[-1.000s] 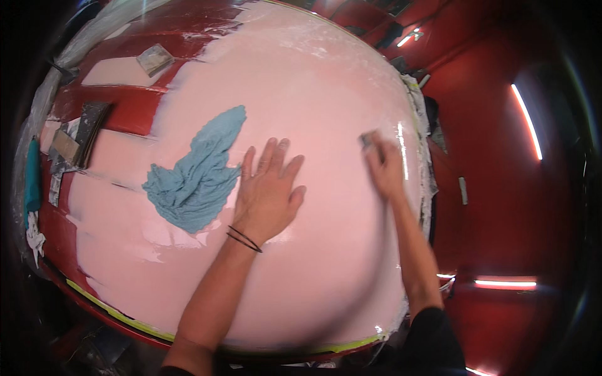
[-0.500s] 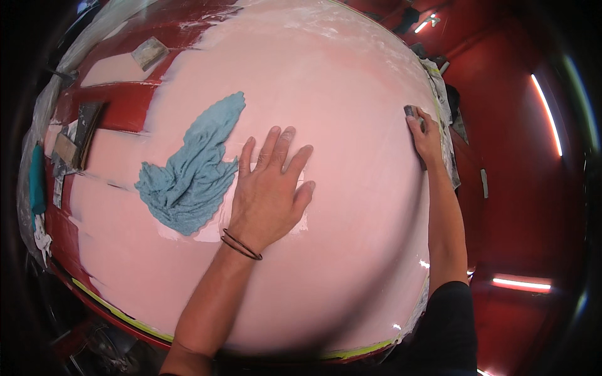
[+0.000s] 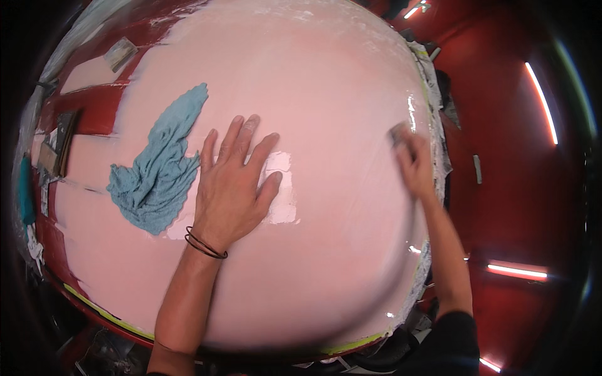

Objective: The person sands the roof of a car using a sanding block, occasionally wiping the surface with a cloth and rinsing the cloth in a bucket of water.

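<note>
The left hand (image 3: 229,194) lies palm down on the pink panel (image 3: 326,263), its fingers wide apart, with dark bands (image 3: 204,245) at the wrist. Counting from this hand, the right hand (image 3: 414,164) is at 3 o'clock, near the panel's edge, with its fingers curled narrow around a small dark block (image 3: 397,133). The block sits at the right hand's 11 o'clock; it is blurred, so I cannot tell whether it touches the panel. A crumpled blue cloth (image 3: 157,175) lies just beside the left hand, between 9 and 10 o'clock, and a glossy patch (image 3: 283,195) spreads at 3 o'clock. Farther off, a grey block (image 3: 120,54) lies at 11 o'clock, a tan block (image 3: 48,155) near 10, and a teal tool (image 3: 26,191) at 9. Yellow-green tape (image 3: 106,311) lines the edge between 7 and 8 o'clock.
</note>
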The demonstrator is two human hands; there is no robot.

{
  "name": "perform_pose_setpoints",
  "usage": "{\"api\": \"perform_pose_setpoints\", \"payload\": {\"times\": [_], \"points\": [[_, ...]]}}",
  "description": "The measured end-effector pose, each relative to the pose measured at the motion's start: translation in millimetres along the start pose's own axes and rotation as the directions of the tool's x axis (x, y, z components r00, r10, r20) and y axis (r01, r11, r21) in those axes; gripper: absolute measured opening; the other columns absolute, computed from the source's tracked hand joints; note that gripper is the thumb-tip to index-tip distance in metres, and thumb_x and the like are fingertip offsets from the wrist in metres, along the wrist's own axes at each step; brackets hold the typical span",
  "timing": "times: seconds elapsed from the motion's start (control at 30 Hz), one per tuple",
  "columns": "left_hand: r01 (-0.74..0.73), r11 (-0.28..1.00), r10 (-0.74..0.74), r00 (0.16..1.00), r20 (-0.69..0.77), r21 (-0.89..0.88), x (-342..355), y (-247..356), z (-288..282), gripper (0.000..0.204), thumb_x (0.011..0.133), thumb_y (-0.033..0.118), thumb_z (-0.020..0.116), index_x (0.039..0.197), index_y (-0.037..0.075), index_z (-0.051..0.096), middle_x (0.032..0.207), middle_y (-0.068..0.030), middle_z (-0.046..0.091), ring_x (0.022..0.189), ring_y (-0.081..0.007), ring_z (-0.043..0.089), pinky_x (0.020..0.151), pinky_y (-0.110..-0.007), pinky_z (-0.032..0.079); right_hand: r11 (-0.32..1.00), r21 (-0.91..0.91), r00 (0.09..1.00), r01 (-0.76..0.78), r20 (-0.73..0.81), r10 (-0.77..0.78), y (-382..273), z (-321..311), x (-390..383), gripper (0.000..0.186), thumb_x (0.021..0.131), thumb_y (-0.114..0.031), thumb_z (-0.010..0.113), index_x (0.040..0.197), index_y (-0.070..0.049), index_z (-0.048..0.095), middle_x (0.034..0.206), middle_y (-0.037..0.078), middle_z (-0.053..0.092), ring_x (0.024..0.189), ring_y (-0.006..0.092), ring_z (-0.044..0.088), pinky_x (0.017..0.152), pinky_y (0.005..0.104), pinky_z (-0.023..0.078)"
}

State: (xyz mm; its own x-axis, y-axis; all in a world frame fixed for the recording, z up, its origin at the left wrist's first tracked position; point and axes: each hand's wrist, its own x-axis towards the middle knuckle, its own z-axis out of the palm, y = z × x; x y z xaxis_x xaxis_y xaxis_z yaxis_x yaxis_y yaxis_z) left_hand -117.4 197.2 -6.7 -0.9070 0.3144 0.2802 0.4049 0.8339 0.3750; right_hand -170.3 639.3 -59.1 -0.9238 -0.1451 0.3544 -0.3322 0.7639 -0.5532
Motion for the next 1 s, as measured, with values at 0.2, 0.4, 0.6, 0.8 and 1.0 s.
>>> {"api": "perform_pose_setpoints", "payload": {"times": [0.2, 0.4, 0.6, 0.8, 1.0], "points": [[-0.048, 0.999, 0.048, 0.999, -0.013, -0.005, 8, 10, 5, 0.055, 0.099, 0.028, 0.069, 0.152, 0.014, 0.060, 0.169, -0.0173, 0.047, 0.163, -0.0344, 0.035, 0.133, -0.058, 0.019, 0.954, -0.078, 0.951, -0.288, -0.138, 0.276, 83, -40, 31, 0.057, 0.103, -0.039, 0.074, 0.146, -0.002, 0.068, 0.127, 0.024, 0.071, 0.111, 0.0342, 0.068, 0.102, 0.0417, 0.052], [0.010, 0.999, -0.009, 1.000, -0.015, 0.031, -1, 1, 1, 0.055, 0.099, 0.027, 0.068, 0.152, 0.014, 0.060, 0.170, -0.0155, 0.045, 0.163, -0.0341, 0.033, 0.134, -0.058, 0.017, 0.960, -0.236, 0.981, -0.153, 0.079, 0.176, -119, -8, -199, 0.076, 0.086, -0.034, 0.087, 0.157, -0.022, 0.062, 0.148, 0.029, 0.056, 0.136, 0.0490, 0.052, 0.118, 0.0585, 0.041], [0.004, 0.996, -0.004, 1.000, 0.003, 0.092, 0, 5, 1, 0.056, 0.099, 0.028, 0.067, 0.153, 0.014, 0.059, 0.171, -0.0154, 0.045, 0.163, -0.0345, 0.034, 0.134, -0.058, 0.017, 0.967, -0.254, 0.999, 0.010, 0.041, 0.000, -19, -36, -140, 0.061, 0.094, -0.022, 0.079, 0.151, -0.009, 0.063, 0.143, 0.023, 0.060, 0.136, 0.0420, 0.054, 0.117, 0.0518, 0.043], [-0.064, 0.995, 0.066, 0.997, -0.027, 0.074, 9, 13, 9, 0.056, 0.101, 0.031, 0.065, 0.154, 0.015, 0.059, 0.171, -0.0154, 0.045, 0.163, -0.0350, 0.035, 0.134, -0.058, 0.018, 0.910, -0.077, 0.874, -0.409, -0.319, 0.366, 131, -73, -48, 0.051, 0.105, -0.034, 0.071, 0.147, -0.004, 0.069, 0.137, 0.026, 0.069, 0.126, 0.0388, 0.065, 0.114, 0.0464, 0.047], [-0.022, 0.995, 0.024, 0.999, -0.024, 0.102, -2, 0, 6, 0.058, 0.101, 0.033, 0.065, 0.155, 0.015, 0.058, 0.172, -0.0158, 0.044, 0.164, -0.0349, 0.033, 0.134, -0.057, 0.017, 0.924, -0.321, 0.977, -0.207, -0.124, 0.175, -71, -14, -213, 0.071, 0.091, -0.028, 0.080, 0.158, -0.015, 0.060, 0.141, 0.028, 0.061, 0.132, 0.0457, 0.055, 0.114, 0.0568, 0.042]]}}
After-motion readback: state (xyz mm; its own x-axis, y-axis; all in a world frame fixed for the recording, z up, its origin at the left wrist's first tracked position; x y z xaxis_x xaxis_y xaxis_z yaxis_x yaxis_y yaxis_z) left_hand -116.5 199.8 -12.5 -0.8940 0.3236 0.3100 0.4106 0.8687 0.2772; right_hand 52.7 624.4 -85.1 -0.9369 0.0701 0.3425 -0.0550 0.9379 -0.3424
